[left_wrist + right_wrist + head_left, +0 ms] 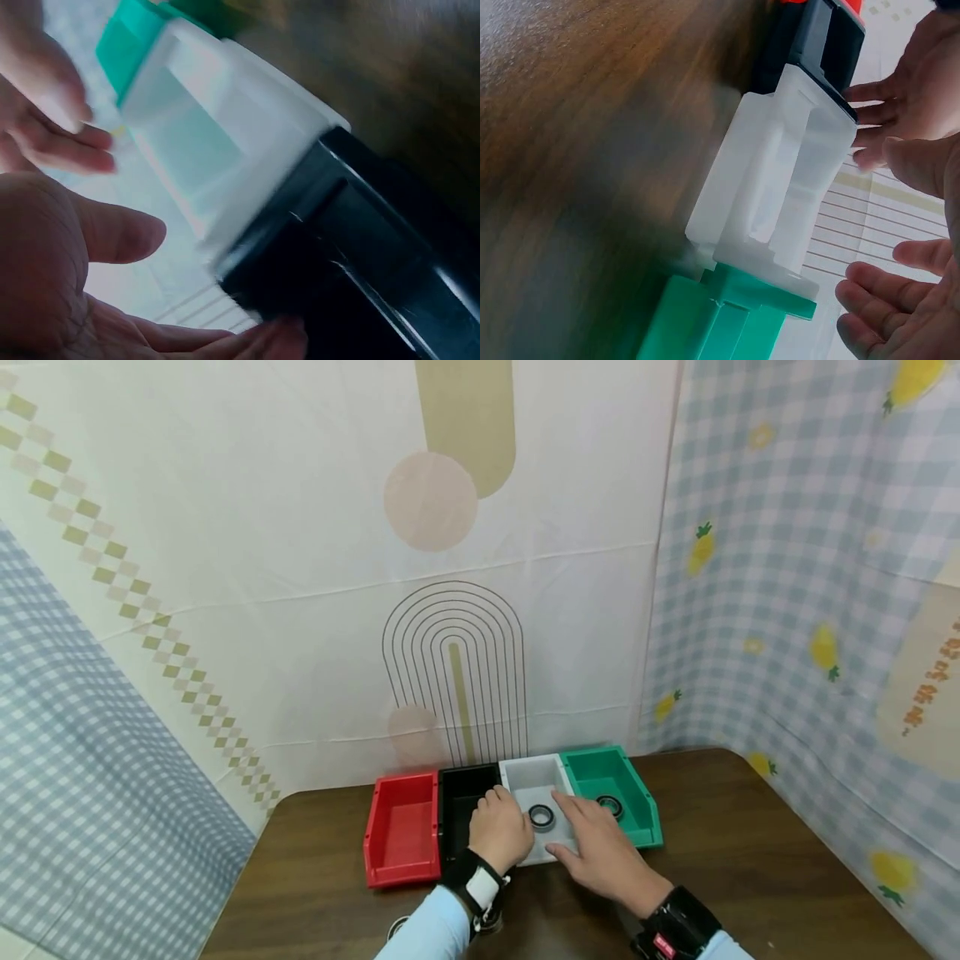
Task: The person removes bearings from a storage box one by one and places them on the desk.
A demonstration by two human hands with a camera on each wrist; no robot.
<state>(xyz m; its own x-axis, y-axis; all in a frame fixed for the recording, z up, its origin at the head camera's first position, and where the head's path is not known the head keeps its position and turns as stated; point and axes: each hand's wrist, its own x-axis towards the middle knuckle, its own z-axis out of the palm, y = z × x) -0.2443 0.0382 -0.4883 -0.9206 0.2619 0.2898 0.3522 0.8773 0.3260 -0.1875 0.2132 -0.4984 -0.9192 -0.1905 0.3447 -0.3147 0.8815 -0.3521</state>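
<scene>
Flanking the white bin (pixel 536 774), both hands are near a dark-edged ring (pixel 542 817) that lies inside it, toward its front. The left hand (pixel 501 831) is over the side where the white bin meets the black bin (pixel 457 793), and its wrist view shows the thumb stretched out and the fingers relaxed and open. The right hand (pixel 600 852) is over the opposite side, next to the green bin (pixel 600 768), with its thumb and fingers parted and loosely extended. Whether either hand touches a bin wall, I cannot tell.

Another dark-edged ring (pixel 610 807) lies in the green bin, just beyond the right hand and partly covered by it. The red bin (pixel 402 831) stands at the left end of the row, beside the black bin. All four bins stand side by side on a brown wooden tabletop (pixel 322 877). Part of a metal ring (pixel 396 928) shows beside the left sleeve (pixel 431 931), which hides the rest. Dark bands circle both wrists. A pale patterned cloth (pixel 300 527) hangs behind the tabletop, with a blue checked cloth (pixel 787 568) to the right.
</scene>
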